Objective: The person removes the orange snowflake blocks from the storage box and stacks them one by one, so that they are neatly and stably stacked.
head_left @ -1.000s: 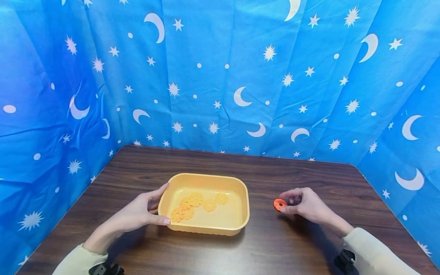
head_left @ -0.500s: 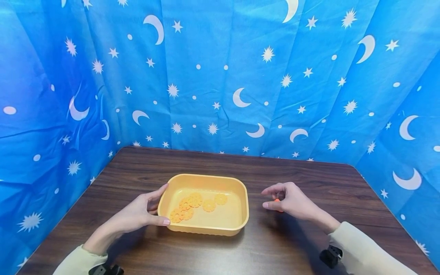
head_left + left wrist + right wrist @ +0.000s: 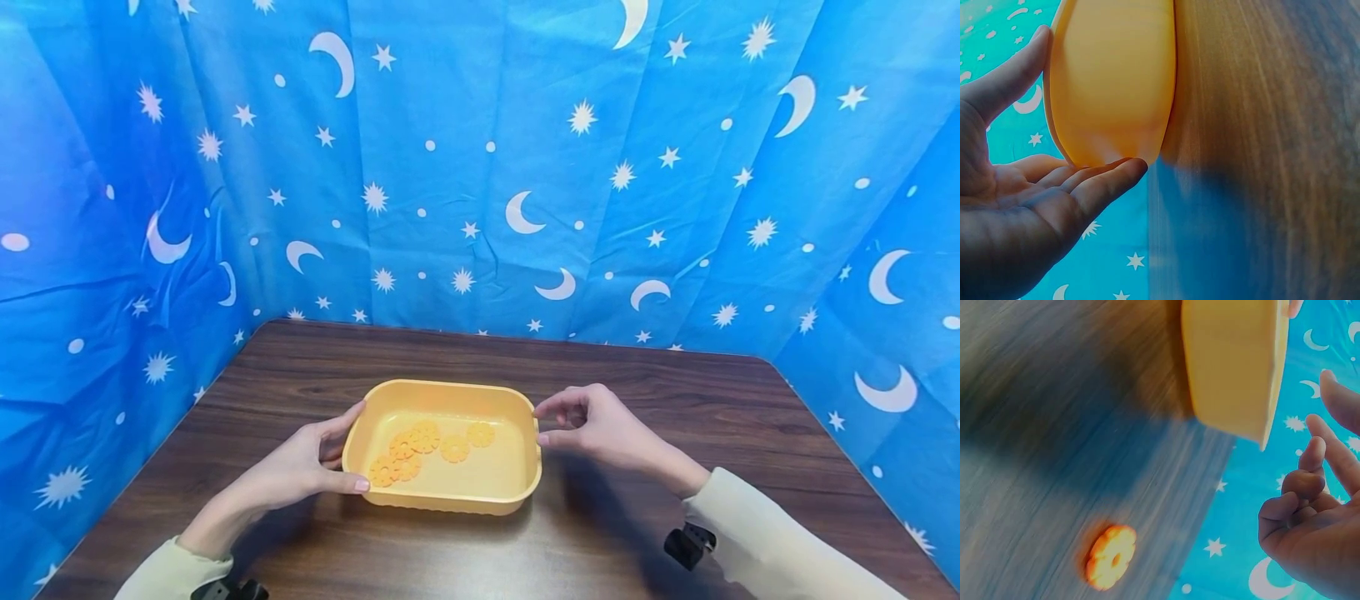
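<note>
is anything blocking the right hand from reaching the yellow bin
Nothing visible stands between the right hand and the yellow bin; the orange disc lies on the table, clear of that path.

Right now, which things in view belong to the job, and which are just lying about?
Likely the job:
yellow rectangular tray, in the left hand's grip
orange flower-shaped discs inside it
one orange flower-shaped disc outside it

Just around:
brown wood-grain table
blue moon-printed cloth backdrop
black wrist gear
</note>
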A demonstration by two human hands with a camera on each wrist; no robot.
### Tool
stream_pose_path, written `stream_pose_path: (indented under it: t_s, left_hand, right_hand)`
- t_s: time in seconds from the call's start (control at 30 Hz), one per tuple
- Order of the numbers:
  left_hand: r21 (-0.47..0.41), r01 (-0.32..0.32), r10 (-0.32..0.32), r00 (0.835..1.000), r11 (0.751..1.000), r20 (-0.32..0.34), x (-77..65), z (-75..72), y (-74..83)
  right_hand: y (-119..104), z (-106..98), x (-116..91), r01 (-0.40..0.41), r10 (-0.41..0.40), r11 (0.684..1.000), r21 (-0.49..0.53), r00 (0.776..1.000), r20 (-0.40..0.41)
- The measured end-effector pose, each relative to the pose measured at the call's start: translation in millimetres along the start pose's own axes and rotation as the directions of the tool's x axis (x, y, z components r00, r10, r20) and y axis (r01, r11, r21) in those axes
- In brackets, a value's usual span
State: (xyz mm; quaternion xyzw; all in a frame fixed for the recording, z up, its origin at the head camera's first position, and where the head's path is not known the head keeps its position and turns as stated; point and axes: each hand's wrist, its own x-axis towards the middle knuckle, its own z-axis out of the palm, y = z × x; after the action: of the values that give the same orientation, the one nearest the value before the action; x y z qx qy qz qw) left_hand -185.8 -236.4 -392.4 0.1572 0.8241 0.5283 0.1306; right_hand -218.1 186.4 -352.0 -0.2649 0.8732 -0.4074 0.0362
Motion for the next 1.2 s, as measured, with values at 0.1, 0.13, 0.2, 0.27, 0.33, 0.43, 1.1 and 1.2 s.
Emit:
stream_pose_path:
  t_s: [0.1, 0.13, 0.2, 0.27, 0.33, 0.43, 1.1, 1.2]
  left_hand:
    - [-0.004, -0.011, 0.011, 1.0, 1.0, 0.003, 0.0, -0.6, -0.1]
    - [-0.005, -0.013, 0.013, 1.0, 1.0, 0.004, 0.1, -0.7, -0.1]
    - [-0.004, -0.013, 0.013, 1.0, 1.0, 0.003, -0.1, -1.2, -0.2]
    - [-0.003, -0.009, 0.009, 1.0, 1.0, 0.002, -0.6, -1.6, 0.0]
    - [-0.005, -0.007, 0.007, 1.0, 1.0, 0.001, -1.2, -1.8, 0.0]
    - [-0.014, -0.008, 0.008, 1.0, 1.0, 0.006, -2.1, -1.9, -0.1]
    - [-0.019, -0.006, 0.006, 1.0, 1.0, 0.007, -0.8, -1.4, -0.3]
    - [-0.019, -0.001, 0.001, 1.0, 1.0, 0.007, -0.3, -0.7, -0.3]
  right_hand:
    - [-5, 5, 5, 0.009, -0.009, 1.0, 0.01, 1.0, 0.005]
    - [-7, 7, 7, 0.013, -0.013, 1.0, 0.009, 1.0, 0.007]
    - [-10, 10, 11, 0.019, -0.019, 1.0, 0.008, 1.0, 0.008]
    - [-13, 12, 15, 0.023, -0.023, 1.0, 0.002, 1.0, 0.009]
    - [-16, 16, 20, 0.025, -0.025, 1.0, -0.005, 1.0, 0.013]
    - [-19, 21, 26, 0.03, -0.029, 0.999, -0.02, 0.999, 0.027]
    - [-24, 63, 58, 0.132, -0.135, 0.991, 0.029, 0.969, 0.206]
    - [-22, 66, 63, 0.139, -0.148, 0.989, 0.055, 0.963, 0.225]
